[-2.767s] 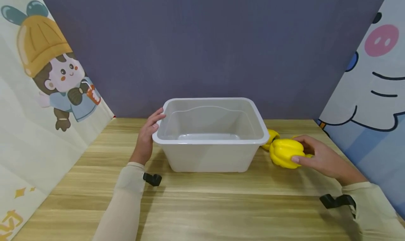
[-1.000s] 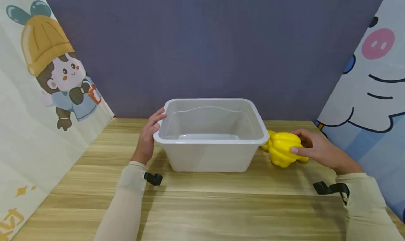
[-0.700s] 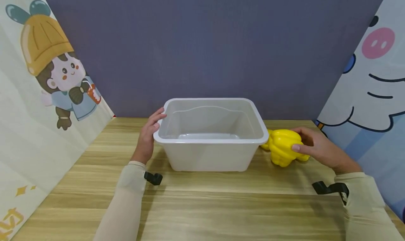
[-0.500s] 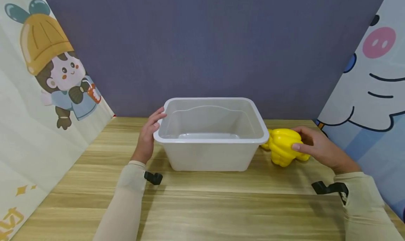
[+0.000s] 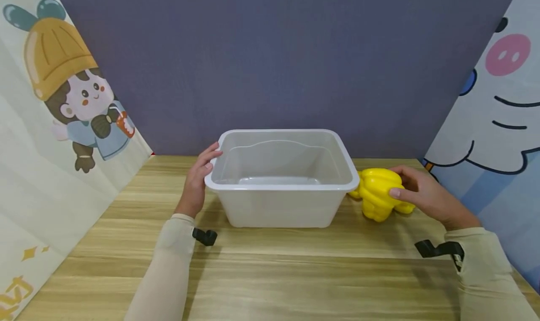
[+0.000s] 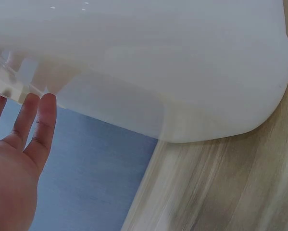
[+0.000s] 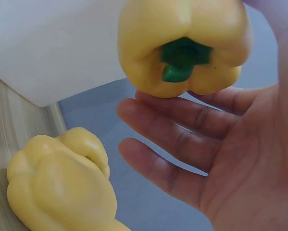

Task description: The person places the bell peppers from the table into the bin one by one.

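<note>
A light grey plastic tub stands on the wooden table. My left hand rests against its left rim, and in the left wrist view the fingers are fairly straight along the outer wall. To the right of the tub, my right hand holds a yellow bell pepper between thumb and fingers. Its green stem shows in the right wrist view, where the pepper sits above the other peppers. More yellow bell peppers lie just below it, partly hidden by it and by the tub's rim.
A dark blue-grey panel stands upright behind the tub. Printed cloths with cartoon figures flank the table on the left and right. Inside the tub, the visible floor is bare.
My right hand has lifted its yellow bell pepper up and slightly left, showing the peppers beneath. My left hand has stayed at the tub's rim, and the head view has shifted slightly.
</note>
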Available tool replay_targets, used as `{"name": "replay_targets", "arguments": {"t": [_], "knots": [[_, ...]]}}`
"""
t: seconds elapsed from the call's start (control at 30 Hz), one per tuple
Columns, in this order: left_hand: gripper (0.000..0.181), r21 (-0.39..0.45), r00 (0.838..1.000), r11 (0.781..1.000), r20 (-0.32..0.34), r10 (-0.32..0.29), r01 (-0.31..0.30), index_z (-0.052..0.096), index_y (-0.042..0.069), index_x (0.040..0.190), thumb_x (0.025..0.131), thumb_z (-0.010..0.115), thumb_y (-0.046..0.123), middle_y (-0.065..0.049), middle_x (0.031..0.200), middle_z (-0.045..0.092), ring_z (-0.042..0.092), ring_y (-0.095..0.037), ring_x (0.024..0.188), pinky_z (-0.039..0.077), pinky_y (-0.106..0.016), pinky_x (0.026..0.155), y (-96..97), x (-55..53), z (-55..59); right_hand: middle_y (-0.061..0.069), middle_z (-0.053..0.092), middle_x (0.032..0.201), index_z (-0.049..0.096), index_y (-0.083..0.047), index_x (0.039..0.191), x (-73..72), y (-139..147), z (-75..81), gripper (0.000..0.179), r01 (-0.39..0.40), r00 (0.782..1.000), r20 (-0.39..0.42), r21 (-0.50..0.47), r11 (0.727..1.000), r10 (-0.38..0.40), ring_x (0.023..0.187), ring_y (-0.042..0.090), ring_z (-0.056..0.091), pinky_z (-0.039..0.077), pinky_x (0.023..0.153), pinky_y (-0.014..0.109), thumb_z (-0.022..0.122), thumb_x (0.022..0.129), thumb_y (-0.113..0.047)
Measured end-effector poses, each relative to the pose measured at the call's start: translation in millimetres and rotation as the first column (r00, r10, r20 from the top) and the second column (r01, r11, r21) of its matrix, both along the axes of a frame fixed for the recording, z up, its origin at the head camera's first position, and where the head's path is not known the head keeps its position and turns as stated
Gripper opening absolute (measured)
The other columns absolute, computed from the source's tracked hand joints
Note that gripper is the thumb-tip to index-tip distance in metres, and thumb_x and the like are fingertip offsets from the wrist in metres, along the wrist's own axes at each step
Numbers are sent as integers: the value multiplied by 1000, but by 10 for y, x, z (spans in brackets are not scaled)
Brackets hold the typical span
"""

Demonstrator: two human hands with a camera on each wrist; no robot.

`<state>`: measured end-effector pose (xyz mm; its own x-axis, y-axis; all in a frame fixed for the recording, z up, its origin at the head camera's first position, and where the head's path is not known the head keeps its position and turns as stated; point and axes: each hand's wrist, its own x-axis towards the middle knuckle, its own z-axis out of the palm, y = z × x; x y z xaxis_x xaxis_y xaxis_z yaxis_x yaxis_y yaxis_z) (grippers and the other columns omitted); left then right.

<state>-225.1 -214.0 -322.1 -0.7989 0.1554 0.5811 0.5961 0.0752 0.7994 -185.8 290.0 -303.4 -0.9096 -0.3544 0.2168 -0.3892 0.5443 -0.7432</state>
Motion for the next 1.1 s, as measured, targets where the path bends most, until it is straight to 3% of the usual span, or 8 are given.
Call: {"name": "replay_targets", "arguments": {"t": [0.27, 0.5, 0.63, 0.9, 1.1], "knots": [[38, 15, 1000, 1000, -14, -9, 9, 47, -10, 126, 95, 33, 8, -17, 147, 30, 24, -26, 136, 31, -32, 100, 15, -28, -13, 8, 55, 106, 47, -6, 122, 15, 2, 4, 31, 38, 999, -36, 18, 999, -37, 85, 19, 59, 50, 69, 27, 55, 92, -11], [39, 10, 1000, 1000, -4, -3, 3, 47, -10, 126, 95, 32, 8, -16, 147, 30, 24, -26, 136, 31, -36, 100, 18, 2, 9, 5, 54, 108, 45, -2, 126, 19, 7, 6, 34, 9, 997, -72, 32, 999, -6, 87, 14, 57, 49, 70, 23, 52, 93, -8], [39, 27, 1000, 1000, -12, -8, 9, 46, -13, 125, 94, 32, 7, -20, 146, 29, 23, -29, 136, 31, -33, 100, 20, 13, 16, 6, 53, 110, 42, 0, 129, 31, 5, 5, 38, 43, 997, -69, 55, 998, -39, 87, 12, 56, 49, 70, 22, 52, 94, -12], [39, 1, 1000, 1000, 7, 6, -6, 49, -7, 127, 95, 32, 9, -16, 147, 29, 23, -26, 136, 32, -30, 98, 8, 37, 14, 5, 53, 108, 44, -3, 127, 51, 19, 20, 35, 116, 990, -78, 34, 993, -114, 86, 13, 56, 48, 69, 21, 50, 95, -15], [39, 14, 1000, 1000, -4, -5, 5, 46, -11, 126, 95, 32, 8, -18, 147, 29, 23, -27, 136, 31, -33, 100, 23, 28, 17, 2, 51, 113, 44, -7, 128, 48, 12, 31, 36, 162, 985, -66, 32, 986, -160, 89, 11, 55, 48, 71, 21, 51, 95, -19]]}}
